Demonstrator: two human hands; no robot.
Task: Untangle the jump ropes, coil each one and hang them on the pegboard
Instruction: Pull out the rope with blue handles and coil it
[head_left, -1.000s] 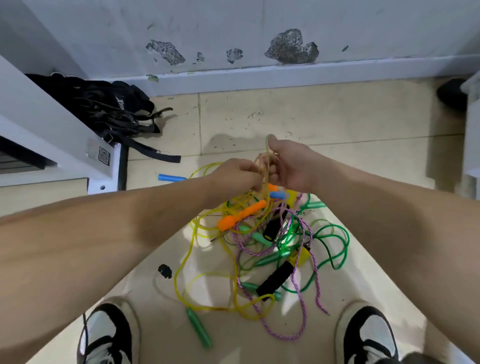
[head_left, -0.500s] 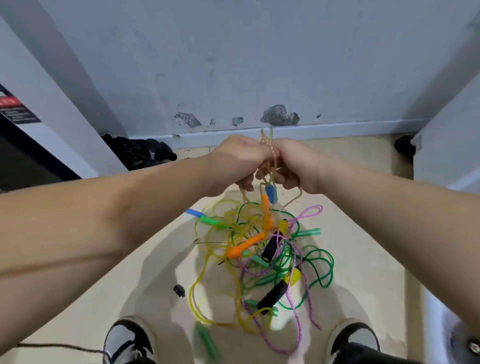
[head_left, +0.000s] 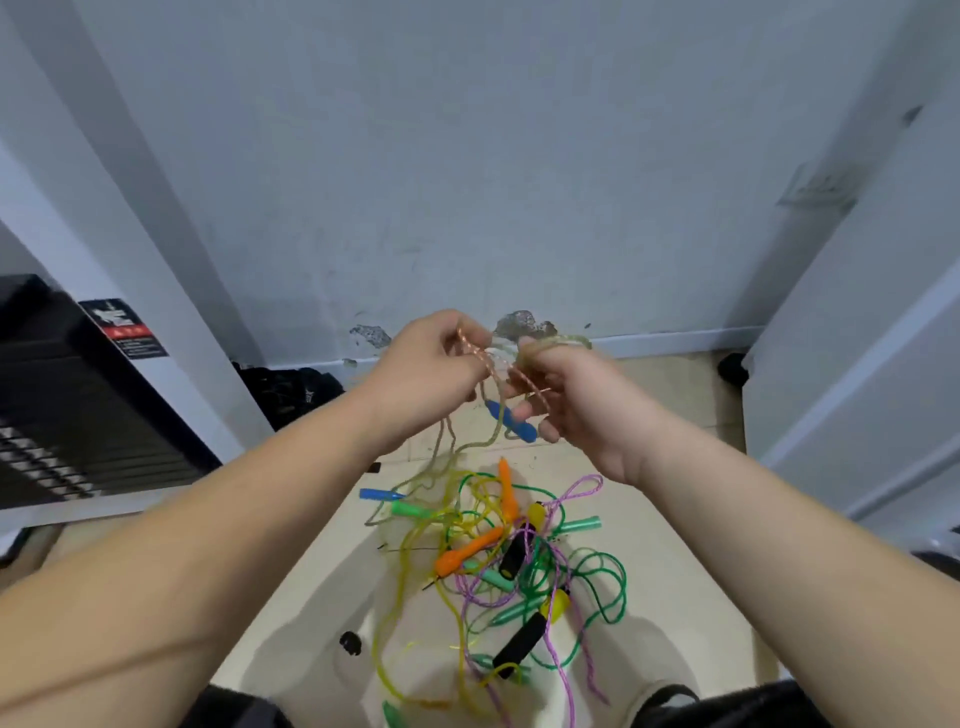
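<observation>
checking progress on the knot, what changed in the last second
The left hand and right hand rose from the pile and drew apart, stretching the cord between their grips. The blue handle lifted with it and hangs under the right hand. The pile stayed on the floor.
</observation>
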